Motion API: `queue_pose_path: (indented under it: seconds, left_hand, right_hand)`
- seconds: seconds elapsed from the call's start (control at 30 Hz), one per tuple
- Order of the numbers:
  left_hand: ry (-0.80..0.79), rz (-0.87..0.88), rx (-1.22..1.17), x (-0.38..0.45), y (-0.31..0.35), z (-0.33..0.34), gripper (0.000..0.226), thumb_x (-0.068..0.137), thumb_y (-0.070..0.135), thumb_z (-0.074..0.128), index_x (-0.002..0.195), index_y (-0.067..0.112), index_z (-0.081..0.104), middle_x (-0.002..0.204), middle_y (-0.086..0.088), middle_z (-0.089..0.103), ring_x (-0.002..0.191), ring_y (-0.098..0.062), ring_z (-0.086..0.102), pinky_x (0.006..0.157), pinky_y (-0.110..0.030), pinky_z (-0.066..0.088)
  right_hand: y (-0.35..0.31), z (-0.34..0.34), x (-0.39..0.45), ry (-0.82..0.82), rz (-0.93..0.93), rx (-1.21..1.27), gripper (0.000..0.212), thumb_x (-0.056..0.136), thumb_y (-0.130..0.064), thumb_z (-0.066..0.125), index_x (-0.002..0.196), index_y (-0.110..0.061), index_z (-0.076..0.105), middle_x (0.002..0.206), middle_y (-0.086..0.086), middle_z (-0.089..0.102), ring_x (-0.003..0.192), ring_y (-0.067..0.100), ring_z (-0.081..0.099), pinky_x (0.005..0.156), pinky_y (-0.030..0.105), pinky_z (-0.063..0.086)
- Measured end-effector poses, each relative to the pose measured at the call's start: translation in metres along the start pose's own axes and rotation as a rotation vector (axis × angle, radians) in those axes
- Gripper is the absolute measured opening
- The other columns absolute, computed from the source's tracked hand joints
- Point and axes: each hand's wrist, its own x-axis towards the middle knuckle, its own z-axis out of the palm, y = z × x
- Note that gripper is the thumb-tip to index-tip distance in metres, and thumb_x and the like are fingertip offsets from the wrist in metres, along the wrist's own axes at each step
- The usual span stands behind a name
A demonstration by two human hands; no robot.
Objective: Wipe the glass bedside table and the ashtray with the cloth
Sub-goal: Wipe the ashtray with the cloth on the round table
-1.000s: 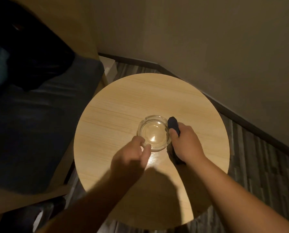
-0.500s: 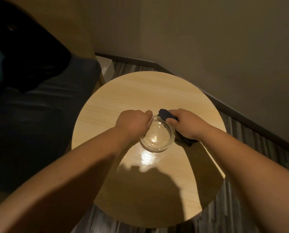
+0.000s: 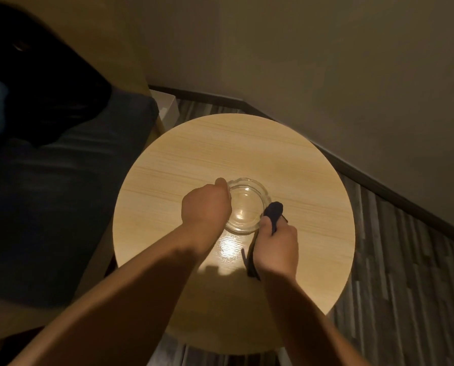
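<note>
A clear glass ashtray (image 3: 247,204) stands near the middle of the round, light wood-look table (image 3: 194,149). My left hand (image 3: 206,208) grips the ashtray's left rim, with the thumb at its upper left edge. My right hand (image 3: 277,247) holds a dark cloth (image 3: 273,212) and presses its bunched end against the ashtray's right outer rim. A loose end of the cloth trails under my wrist toward the table's near side. Light glints off the tabletop just in front of the ashtray.
A dark upholstered seat (image 3: 49,202) with black fabric (image 3: 41,88) heaped on it stands close to the table's left. Walls meet in a corner behind the table, with a dark skirting board (image 3: 379,186). Striped flooring (image 3: 405,286) shows at right. A small white box (image 3: 168,104) sits in the corner.
My right hand has swept the cloth round the ashtray's rim from the top to the right side. My left hand has kept hold of the left rim. The view has shifted slightly.
</note>
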Motion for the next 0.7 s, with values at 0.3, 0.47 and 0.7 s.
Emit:
queue_pose_path:
  seconds: [0.3, 0.47, 0.7]
  left_hand:
    - [-0.294, -0.024, -0.066, -0.031, -0.031, -0.014, 0.044, 0.101, 0.047, 0.029, 0.098, 0.017, 0.061, 0.087, -0.004, 0.061, 0.078, -0.023, 0.055, 0.068, -0.032, 0.044]
    - [-0.203, 0.154, -0.042, 0.002, -0.045, -0.026, 0.039, 0.098, 0.053, 0.034, 0.102, 0.019, 0.053, 0.083, 0.001, 0.060, 0.075, -0.020, 0.057, 0.069, -0.036, 0.052]
    - [-0.092, 0.401, 0.074, 0.014, -0.029, -0.011, 0.031, 0.103, 0.038, 0.029, 0.109, 0.015, 0.050, 0.073, 0.000, 0.048, 0.063, -0.024, 0.046, 0.054, -0.030, 0.034]
  right_hand:
    - [-0.010, -0.030, 0.042, -0.275, -0.242, -0.218, 0.026, 0.097, -0.036, 0.044, 0.102, -0.019, 0.062, 0.093, 0.011, 0.062, 0.077, 0.024, 0.059, 0.056, 0.028, 0.035]
    - [-0.043, -0.044, 0.075, -0.482, -0.447, -0.466, 0.012, 0.097, -0.031, 0.049, 0.098, -0.027, 0.060, 0.076, -0.002, 0.058, 0.072, 0.021, 0.054, 0.052, 0.028, 0.032]
    - [-0.063, -0.045, 0.094, -0.601, -0.584, -0.641, 0.023, 0.097, -0.030, 0.049, 0.114, -0.023, 0.063, 0.075, -0.005, 0.056, 0.069, 0.016, 0.051, 0.056, 0.030, 0.033]
